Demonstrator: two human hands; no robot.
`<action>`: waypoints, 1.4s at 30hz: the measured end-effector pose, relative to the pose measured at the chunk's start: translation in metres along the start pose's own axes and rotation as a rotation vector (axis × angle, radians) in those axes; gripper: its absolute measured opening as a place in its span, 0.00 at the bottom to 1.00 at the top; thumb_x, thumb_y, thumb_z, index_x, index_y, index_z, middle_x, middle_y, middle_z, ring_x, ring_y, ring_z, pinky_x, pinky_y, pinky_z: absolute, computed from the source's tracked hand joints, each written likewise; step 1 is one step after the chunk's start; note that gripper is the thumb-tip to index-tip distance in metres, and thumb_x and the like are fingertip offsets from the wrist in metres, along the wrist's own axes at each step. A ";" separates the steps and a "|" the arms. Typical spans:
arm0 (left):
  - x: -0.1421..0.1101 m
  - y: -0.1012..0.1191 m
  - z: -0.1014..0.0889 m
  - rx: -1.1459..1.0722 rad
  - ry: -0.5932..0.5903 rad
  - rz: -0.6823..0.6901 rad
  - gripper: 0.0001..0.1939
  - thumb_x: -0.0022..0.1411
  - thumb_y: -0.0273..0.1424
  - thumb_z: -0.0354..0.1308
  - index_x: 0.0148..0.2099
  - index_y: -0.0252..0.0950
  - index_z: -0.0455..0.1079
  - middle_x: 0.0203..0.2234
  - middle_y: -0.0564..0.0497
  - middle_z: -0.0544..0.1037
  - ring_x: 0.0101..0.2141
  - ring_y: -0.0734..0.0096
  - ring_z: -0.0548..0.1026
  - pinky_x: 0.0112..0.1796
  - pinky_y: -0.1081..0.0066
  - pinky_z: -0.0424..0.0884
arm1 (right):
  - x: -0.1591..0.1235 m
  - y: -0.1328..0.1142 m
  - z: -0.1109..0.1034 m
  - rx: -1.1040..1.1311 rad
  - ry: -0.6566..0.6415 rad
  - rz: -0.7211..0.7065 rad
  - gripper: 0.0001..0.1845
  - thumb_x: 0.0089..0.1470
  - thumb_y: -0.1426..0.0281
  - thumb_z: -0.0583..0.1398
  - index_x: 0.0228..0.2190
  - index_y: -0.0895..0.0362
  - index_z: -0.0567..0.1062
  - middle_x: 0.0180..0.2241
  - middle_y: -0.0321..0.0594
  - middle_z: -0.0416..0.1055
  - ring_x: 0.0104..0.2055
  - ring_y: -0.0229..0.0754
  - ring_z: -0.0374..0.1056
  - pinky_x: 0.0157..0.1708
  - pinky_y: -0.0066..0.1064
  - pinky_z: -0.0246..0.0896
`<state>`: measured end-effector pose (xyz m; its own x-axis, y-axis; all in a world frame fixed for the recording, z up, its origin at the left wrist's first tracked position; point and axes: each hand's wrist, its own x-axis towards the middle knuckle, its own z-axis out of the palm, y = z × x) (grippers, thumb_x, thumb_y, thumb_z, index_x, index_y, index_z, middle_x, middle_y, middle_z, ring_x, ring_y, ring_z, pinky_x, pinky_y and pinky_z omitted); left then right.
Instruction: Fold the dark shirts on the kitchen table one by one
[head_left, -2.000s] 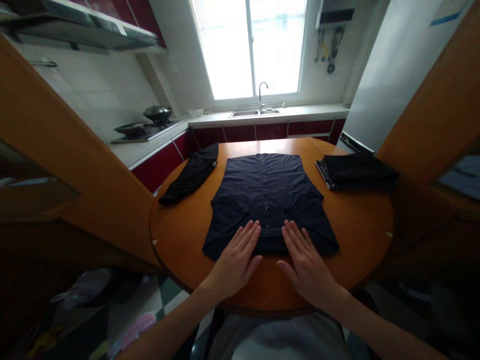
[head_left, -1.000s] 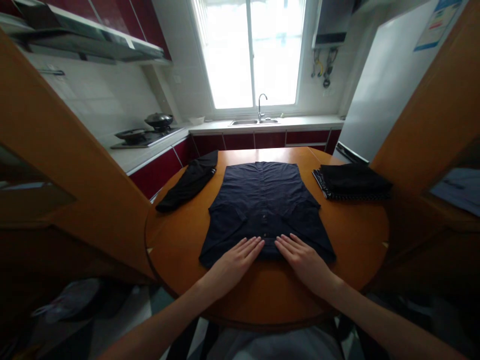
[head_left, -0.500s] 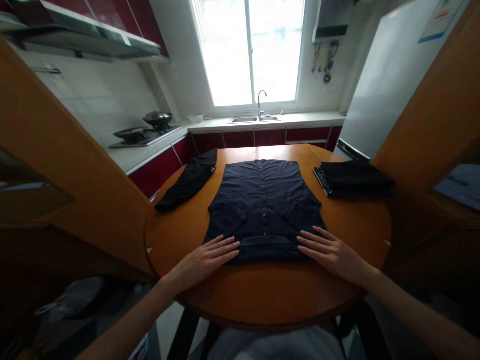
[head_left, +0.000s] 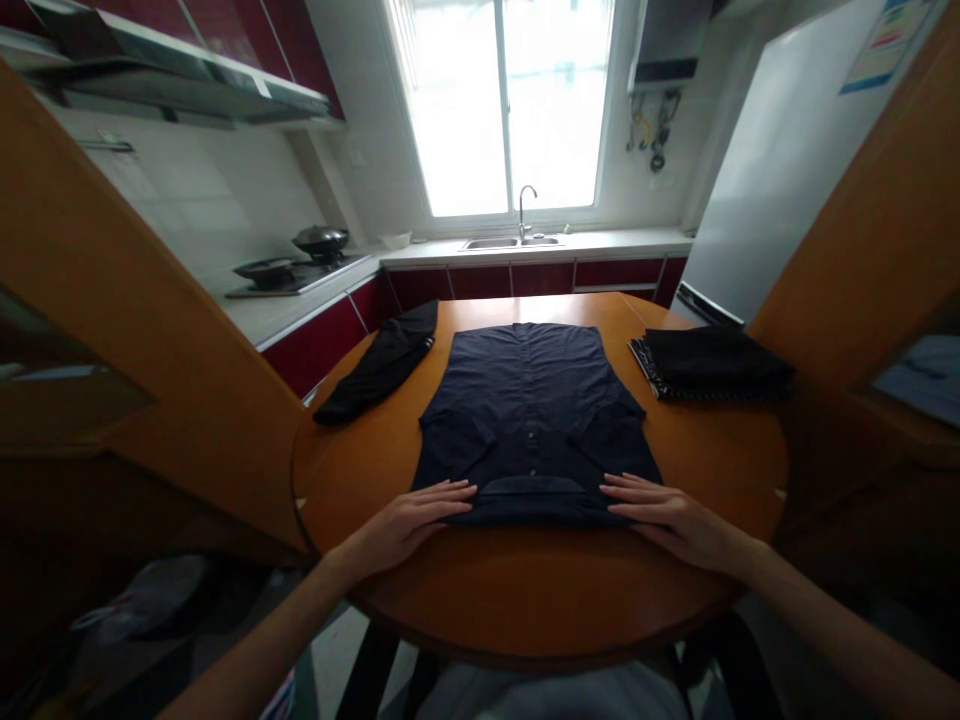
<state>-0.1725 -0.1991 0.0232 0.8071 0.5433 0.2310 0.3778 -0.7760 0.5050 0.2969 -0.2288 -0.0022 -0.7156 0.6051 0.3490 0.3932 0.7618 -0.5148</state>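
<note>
A dark navy button shirt [head_left: 532, 410] lies flat in the middle of a round wooden table [head_left: 540, 590], sleeves folded inward. My left hand [head_left: 409, 515] rests at the shirt's near left corner, fingers stretched out and pointing inward onto the cloth. My right hand [head_left: 671, 515] lies at the near right corner in the same way, fingers extended on the hem. Neither hand grips anything.
A black garment [head_left: 382, 365] lies at the table's far left. A folded dark stack [head_left: 712, 365] sits at the far right. Orange wooden panels stand on both sides. Beyond are a counter with a sink [head_left: 510, 242], a stove with pans [head_left: 296, 265] and a fridge [head_left: 772, 170].
My hands have slid apart from the middle of the shirt's near hem out to its left and right corners. The shirt stays where it was.
</note>
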 end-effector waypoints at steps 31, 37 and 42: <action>0.034 0.022 -0.064 -0.521 -0.216 -0.334 0.22 0.68 0.45 0.56 0.53 0.35 0.78 0.48 0.43 0.81 0.49 0.56 0.77 0.51 0.64 0.71 | 0.049 -0.024 -0.069 0.463 -0.133 0.218 0.17 0.63 0.58 0.58 0.43 0.55 0.81 0.50 0.48 0.76 0.55 0.50 0.70 0.57 0.43 0.62; 0.071 -0.037 -0.076 -0.750 0.024 -0.867 0.26 0.47 0.48 0.73 0.42 0.34 0.80 0.35 0.47 0.83 0.33 0.62 0.80 0.36 0.70 0.76 | 0.100 0.026 -0.096 0.486 -0.150 0.417 0.25 0.54 0.50 0.63 0.35 0.61 0.83 0.47 0.49 0.76 0.48 0.51 0.72 0.51 0.38 0.65; 0.113 -0.088 -0.079 -0.896 0.028 -1.091 0.21 0.39 0.39 0.77 0.35 0.34 0.78 0.29 0.48 0.82 0.26 0.64 0.80 0.29 0.71 0.76 | 0.140 0.089 -0.085 0.577 -0.037 0.819 0.19 0.45 0.57 0.69 0.36 0.58 0.82 0.36 0.43 0.80 0.35 0.44 0.74 0.34 0.29 0.69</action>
<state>-0.1503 -0.0440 0.0710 0.2874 0.7445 -0.6026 0.3765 0.4907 0.7858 0.2810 -0.0564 0.0674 -0.3709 0.8779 -0.3030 0.4398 -0.1214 -0.8898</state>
